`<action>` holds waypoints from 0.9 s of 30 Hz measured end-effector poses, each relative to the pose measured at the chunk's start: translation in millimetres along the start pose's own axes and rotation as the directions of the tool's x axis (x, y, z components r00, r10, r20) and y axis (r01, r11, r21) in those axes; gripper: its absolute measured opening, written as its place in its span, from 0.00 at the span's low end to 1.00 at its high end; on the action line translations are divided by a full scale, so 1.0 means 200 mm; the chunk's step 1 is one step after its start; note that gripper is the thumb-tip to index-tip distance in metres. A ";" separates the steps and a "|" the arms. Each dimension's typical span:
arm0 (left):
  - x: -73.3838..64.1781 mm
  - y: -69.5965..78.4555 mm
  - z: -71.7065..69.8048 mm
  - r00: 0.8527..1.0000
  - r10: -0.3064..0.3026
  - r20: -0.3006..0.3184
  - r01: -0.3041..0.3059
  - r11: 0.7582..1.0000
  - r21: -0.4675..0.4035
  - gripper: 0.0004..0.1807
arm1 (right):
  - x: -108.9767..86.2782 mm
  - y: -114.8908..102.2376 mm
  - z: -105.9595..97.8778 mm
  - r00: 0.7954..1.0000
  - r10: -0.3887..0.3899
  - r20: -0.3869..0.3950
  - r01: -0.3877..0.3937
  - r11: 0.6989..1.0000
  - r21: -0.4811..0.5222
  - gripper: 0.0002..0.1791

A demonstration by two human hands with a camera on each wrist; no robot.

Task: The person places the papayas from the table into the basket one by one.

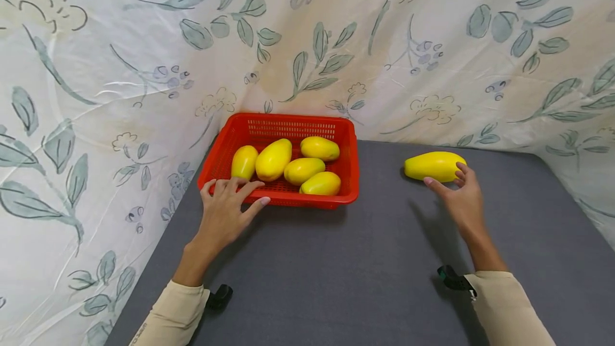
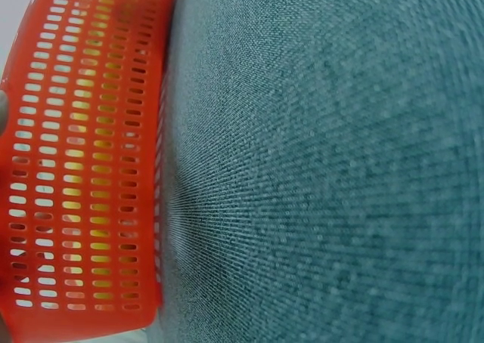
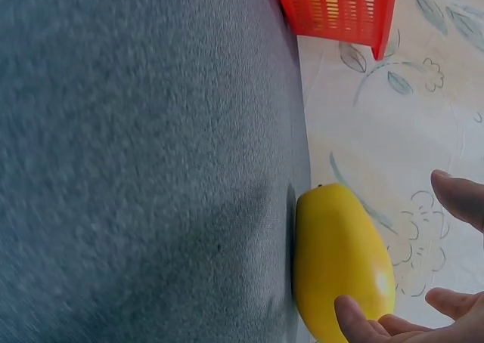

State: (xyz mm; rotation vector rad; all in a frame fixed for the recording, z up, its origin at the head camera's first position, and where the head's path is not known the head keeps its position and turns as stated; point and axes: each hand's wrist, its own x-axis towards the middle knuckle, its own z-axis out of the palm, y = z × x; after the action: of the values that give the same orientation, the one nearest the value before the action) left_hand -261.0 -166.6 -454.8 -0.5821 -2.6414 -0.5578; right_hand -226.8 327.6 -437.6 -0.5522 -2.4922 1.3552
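A red plastic basket point(image 1: 347, 175) with slotted walls stands at the back left of the table, holding several yellow fruits point(image 1: 274, 160) that look like mangoes. My left hand point(image 1: 226, 207) is at its front rim, fingers bent over the edge and thumb on the outside. In the left wrist view the basket wall point(image 2: 83, 169) fills the left side, with yellow showing through the slots. To the right, a long yellow papaya point(image 1: 430, 166) lies on its side. My right hand point(image 1: 458, 196) hovers at its near right end, thumb and fingers spread; contact is unclear.
The dark grey table point(image 1: 331, 276) extends in front of the basket and between both hands. A floral cloth point(image 1: 288, 57) hangs as a backdrop behind the table and along its left and right sides. The basket and papaya are near the back edge.
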 end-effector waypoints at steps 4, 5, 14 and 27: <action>0.00 0.00 0.00 1.000 0.001 -0.004 -0.001 1.000 0.006 0.26 | 0.03 0.02 -0.01 1.000 0.000 0.013 0.001 1.000 -0.013 0.57; 0.00 0.00 0.00 1.000 0.001 -0.006 -0.001 1.000 0.007 0.26 | 0.04 0.02 -0.02 1.000 0.001 0.017 -0.001 1.000 -0.015 0.57; 0.00 0.01 0.00 1.000 -0.007 -0.007 0.007 1.000 0.016 0.27 | 0.13 0.02 -0.04 0.999 -0.012 0.035 0.014 0.998 -0.056 0.56; 0.01 0.03 0.00 1.000 -0.019 0.014 0.018 1.000 0.020 0.28 | 0.24 0.01 -0.04 0.994 -0.031 0.103 0.046 0.988 -0.145 0.59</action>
State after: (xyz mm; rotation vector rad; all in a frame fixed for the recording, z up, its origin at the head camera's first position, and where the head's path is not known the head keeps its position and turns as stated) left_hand -259.1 -161.8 -452.1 -0.5581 -2.6649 -0.5342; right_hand -266.6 356.1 -432.5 -0.4734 -2.6855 1.2209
